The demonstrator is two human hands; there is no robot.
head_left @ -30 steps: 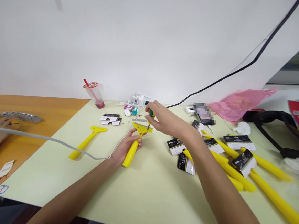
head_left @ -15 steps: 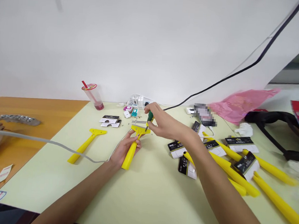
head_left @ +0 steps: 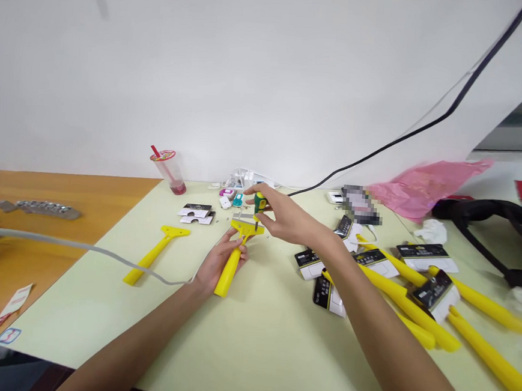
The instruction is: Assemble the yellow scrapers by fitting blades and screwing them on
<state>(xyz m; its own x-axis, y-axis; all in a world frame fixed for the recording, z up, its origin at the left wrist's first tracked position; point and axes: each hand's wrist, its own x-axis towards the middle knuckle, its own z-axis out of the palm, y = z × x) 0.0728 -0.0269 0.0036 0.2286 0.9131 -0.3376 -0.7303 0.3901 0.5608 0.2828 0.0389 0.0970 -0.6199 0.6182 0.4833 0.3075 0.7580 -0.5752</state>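
Observation:
My left hand (head_left: pixel 219 261) is wrapped round the handle of a yellow scraper (head_left: pixel 229 271), whose wide head points away from me with a metal blade along its far edge. In my right hand (head_left: pixel 282 215) is a screwdriver (head_left: pixel 260 204) with a green and yellow handle, held upright between thumb and fingers. Its tip meets the right side of the scraper head, where a screw would be too small to make out. A second yellow scraper (head_left: pixel 150 260) lies on the table to the left, touched by neither hand.
Several yellow handles (head_left: pixel 423 317) with black-and-white cards (head_left: pixel 425 256) lie at the right. Behind my hands are chargers (head_left: pixel 225 202) and small loose parts. A cup with a straw (head_left: pixel 170 173) stands at the back left. A grey cable (head_left: pixel 103 249) crosses the left side.
The fingers of my right hand have opened a little round the screwdriver, showing more of its handle. The view has shifted slightly. At the far left, another person's hand has mostly left the view.

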